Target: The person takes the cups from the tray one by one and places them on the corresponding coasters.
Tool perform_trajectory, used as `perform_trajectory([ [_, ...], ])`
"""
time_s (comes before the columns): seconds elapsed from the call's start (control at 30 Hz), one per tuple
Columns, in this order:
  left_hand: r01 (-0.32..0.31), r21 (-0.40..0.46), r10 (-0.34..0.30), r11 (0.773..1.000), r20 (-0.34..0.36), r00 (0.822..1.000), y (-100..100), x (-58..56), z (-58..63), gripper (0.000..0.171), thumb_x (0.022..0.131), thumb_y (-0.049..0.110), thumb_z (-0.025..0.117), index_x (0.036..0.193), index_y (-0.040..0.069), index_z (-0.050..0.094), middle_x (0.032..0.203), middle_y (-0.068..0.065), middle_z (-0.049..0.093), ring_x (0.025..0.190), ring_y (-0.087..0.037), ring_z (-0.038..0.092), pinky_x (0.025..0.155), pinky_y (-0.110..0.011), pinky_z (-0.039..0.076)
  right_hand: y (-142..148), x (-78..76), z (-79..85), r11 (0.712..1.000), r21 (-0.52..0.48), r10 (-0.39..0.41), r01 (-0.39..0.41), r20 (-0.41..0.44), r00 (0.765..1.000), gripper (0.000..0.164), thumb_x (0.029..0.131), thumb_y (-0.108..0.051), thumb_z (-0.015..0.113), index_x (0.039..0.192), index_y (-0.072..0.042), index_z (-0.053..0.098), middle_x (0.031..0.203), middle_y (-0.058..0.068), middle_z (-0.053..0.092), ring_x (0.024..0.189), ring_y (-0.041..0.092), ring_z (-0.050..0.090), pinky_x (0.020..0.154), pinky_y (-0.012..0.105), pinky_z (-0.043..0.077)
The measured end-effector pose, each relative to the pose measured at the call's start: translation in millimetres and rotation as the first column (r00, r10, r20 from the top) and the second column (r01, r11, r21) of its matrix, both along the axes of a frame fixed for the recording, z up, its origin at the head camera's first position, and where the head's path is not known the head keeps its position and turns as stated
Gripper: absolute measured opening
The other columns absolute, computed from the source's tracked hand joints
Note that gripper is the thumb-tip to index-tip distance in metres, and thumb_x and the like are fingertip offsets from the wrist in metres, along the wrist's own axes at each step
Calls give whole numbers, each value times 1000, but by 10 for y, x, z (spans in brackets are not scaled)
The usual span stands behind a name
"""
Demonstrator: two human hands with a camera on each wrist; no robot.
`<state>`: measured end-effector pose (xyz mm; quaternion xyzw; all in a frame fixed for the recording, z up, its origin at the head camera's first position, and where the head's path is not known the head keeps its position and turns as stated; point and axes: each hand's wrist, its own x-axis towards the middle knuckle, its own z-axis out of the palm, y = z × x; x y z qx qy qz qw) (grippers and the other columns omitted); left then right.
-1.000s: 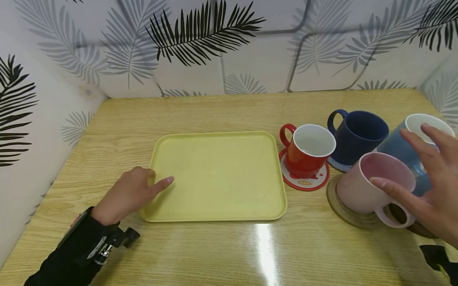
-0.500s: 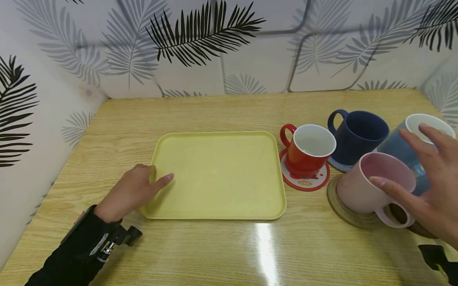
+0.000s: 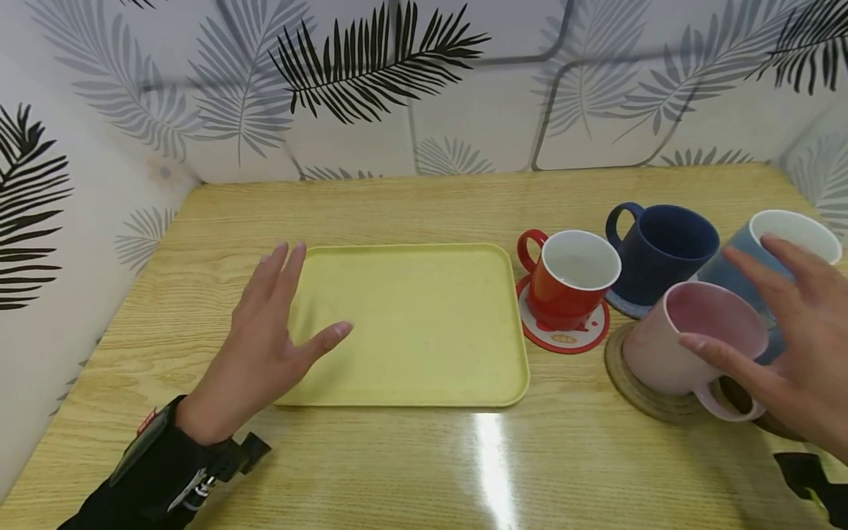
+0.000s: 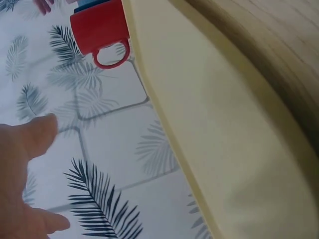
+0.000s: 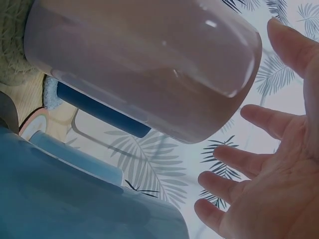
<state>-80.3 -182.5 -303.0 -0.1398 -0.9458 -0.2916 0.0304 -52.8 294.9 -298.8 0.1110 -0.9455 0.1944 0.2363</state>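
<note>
My left hand [image 3: 265, 342] hovers over the left edge of the yellow tray [image 3: 411, 324], fingers straight and thumb spread. The left wrist view shows its thumb and a finger apart from the tray. Over on the right, my right hand [image 3: 795, 346] is spread beside the pink mug [image 3: 662, 357], holding nothing. Its fingers [image 5: 269, 119] stand off the mug's rim in the right wrist view. A light blue mug [image 3: 732, 261] with a white inside is behind that hand, and another blue mug [image 5: 75, 194] is mostly hidden by it in the head view.
A red mug [image 3: 563, 298] stands on a red-rimmed round coaster [image 3: 563, 341] just right of the tray. Behind it is a navy mug [image 3: 662, 272]. The pink mug's woven coaster [image 3: 623, 379] lies nearer. A leaf-patterned wall covering [image 3: 464, 96] closes the table's far side.
The left hand has let go of the tray's left edge, lifted and opened its fingers. Just before, the tray's near edge shifted slightly away. The right hand has barely moved.
</note>
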Motion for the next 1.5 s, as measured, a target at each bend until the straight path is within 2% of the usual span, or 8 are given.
perform_trajectory([
  [0.07, 4, 7, -3, 1000, -77, 997, 41, 23, 11, 100, 92, 43, 73, 163, 16, 7, 168, -15, 8, 154, -38, 3, 114, -70, 12, 8, 1, -1, 1000, 14, -1, 0, 16, 1000, 117, 75, -94, 30, 150, -4, 40, 157, 32, 26, 145, 54, 20, 117, 68, 8],
  [0.13, 5, 9, -4, 1000, -123, 992, 71, 39, 25, 101, 91, 42, 75, 163, 17, 9, 168, -15, 9, 154, -37, 4, 114, -69, 12, 18, 4, -10, 1000, 20, 1, -1, 25, 1000, 115, 76, -93, 31, 151, -6, 39, 158, 31, 25, 146, 54, 20, 116, 68, 8],
  [0.4, 6, 2, -6, 1000, -189, 982, 94, 66, 51, 102, 89, 42, 76, 163, 15, 12, 167, -15, 13, 154, -38, 6, 115, -69, 11, 32, 1, -29, 999, 43, -4, 2, 40, 999, 113, 78, -92, 30, 154, -8, 37, 160, 29, 23, 146, 54, 19, 116, 69, 7],
  [1.07, -1, 18, 4, 1000, -148, 989, 97, 77, 45, 96, 91, 44, 74, 162, 15, 17, 167, -14, 14, 153, -39, 9, 114, -70, 13, -15, 5, -4, 999, 24, 22, -22, -2, 1000, 115, 75, -93, 32, 148, -4, 42, 156, 33, 27, 144, 57, 22, 115, 70, 9],
  [1.37, -7, 15, 9, 1000, -125, 992, 81, 86, 11, 93, 92, 45, 72, 162, 15, 18, 167, -15, 15, 153, -38, 8, 112, -71, 14, 15, -8, -48, 998, 56, 43, -43, -11, 999, 110, 79, -92, 33, 151, -9, 42, 157, 30, 29, 144, 54, 25, 117, 66, 12],
  [1.5, -17, 7, 18, 1000, -78, 997, 80, 88, -1, 93, 93, 47, 71, 162, 15, 19, 167, -13, 16, 153, -38, 8, 111, -72, 16, -43, 21, 1, 996, 76, 35, -37, 29, 999, 104, 82, -87, 43, 151, -9, 43, 157, 28, 30, 145, 51, 26, 117, 67, 13],
])
